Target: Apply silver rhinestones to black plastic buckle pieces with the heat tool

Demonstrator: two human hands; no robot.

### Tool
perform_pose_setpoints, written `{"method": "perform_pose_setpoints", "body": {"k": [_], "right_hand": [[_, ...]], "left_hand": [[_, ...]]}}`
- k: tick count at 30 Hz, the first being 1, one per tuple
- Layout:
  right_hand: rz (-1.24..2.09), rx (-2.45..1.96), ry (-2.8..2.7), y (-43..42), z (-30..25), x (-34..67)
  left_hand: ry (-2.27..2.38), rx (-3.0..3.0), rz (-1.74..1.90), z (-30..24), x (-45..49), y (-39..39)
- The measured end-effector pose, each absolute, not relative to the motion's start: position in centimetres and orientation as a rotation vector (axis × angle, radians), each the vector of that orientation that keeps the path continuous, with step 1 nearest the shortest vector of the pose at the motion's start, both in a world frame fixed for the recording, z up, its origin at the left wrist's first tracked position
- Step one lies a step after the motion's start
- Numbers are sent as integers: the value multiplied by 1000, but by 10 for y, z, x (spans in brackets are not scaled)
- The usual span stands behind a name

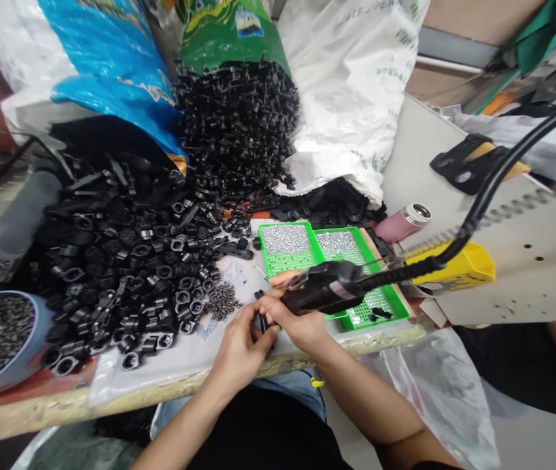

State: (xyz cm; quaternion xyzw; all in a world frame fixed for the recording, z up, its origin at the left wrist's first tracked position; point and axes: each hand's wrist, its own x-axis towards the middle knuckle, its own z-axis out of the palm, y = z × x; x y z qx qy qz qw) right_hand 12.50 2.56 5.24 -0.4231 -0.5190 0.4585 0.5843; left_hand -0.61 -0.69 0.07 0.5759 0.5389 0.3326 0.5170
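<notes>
My right hand (300,326) is wrapped round the front of a black electric screwdriver (324,287), which lies almost level with its cable running off to the right. My left hand (243,346) pinches a small black plastic part (262,321) just over the table's front edge. The two hands meet at the fingertips, and the fingers hide much of the part and the screwdriver's tip. Close to the left hand lies a small heap of tiny metal pieces (222,300). Behind the screwdriver stand green trays (264,251) holding many small silvery pieces.
A large pile of black plastic parts (155,261) covers the left of the table, with a blue tub (37,333) at its edge. Behind are a green sack (233,39) and a white sack (346,85). A pink flask (398,225) and yellow bin (454,267) stand right, under the cable (483,189).
</notes>
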Motion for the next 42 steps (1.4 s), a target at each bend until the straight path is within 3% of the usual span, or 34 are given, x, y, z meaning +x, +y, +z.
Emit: {"method": "perform_pose_setpoints", "body": {"k": [7, 14, 27, 35, 42], "right_hand": [[639, -1115, -933, 57, 41, 176], [680, -1081, -870, 66, 19, 183], [653, -1122, -897, 60, 35, 177], [957, -960, -1082, 24, 53, 142], [1008, -1017, -1162, 26, 45, 131]], "left_hand": [[1361, 1360, 897, 0, -7, 4], [1396, 1379, 905, -1, -3, 7], [1376, 1377, 942, -8, -3, 6], [1373, 1372, 936, -7, -2, 5], [1364, 1302, 954, -6, -2, 7]]}}
